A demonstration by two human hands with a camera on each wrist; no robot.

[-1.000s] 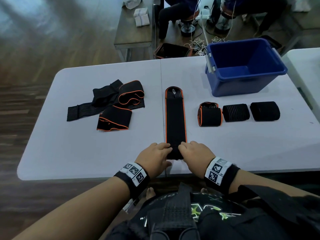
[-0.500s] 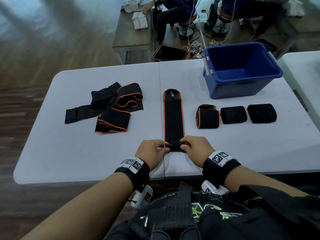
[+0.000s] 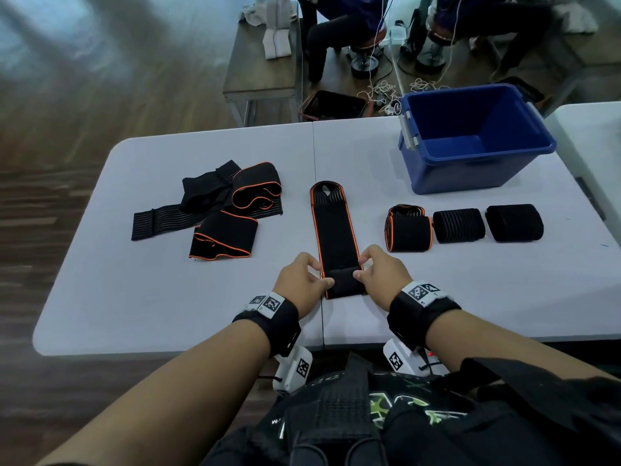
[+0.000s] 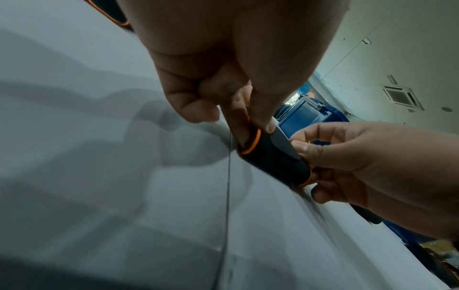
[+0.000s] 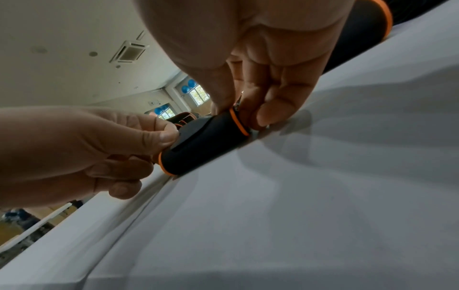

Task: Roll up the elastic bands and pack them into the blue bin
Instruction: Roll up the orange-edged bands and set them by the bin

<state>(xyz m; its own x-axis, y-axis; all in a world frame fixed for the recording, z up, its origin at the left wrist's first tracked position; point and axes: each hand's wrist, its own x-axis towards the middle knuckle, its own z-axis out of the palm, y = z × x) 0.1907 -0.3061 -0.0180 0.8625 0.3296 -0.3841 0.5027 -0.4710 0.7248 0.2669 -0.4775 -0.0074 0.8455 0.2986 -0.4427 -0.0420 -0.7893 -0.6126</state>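
Rolling the near end of the long band (image 3: 336, 230) now: your left hand (image 3: 297, 284) and right hand (image 3: 381, 277) each pinch one end of the small roll (image 3: 342, 284), thumb and fingers clamped on the orange-edged sides, so both grips are closed on the band. It lies flat on the desk (image 3: 134, 297) straight ahead of you, unrolled part running away toward the far edge. Expect it to be light, soft and stretchy, with no stiffness of its own, so the roll will likely spring loose if you ease off. Keep your hold at the two ends of the roll, thumbs on top, and press down into the desk as you turn. Fabric looks grippy, not slick. Three finished rolls (image 3: 458, 225) sit in a row just right of the band, the blue bin (image 3: 470, 169) beyond them, inside looks empty. Loose bands (image 3: 221, 210) are piled to the left, well apart
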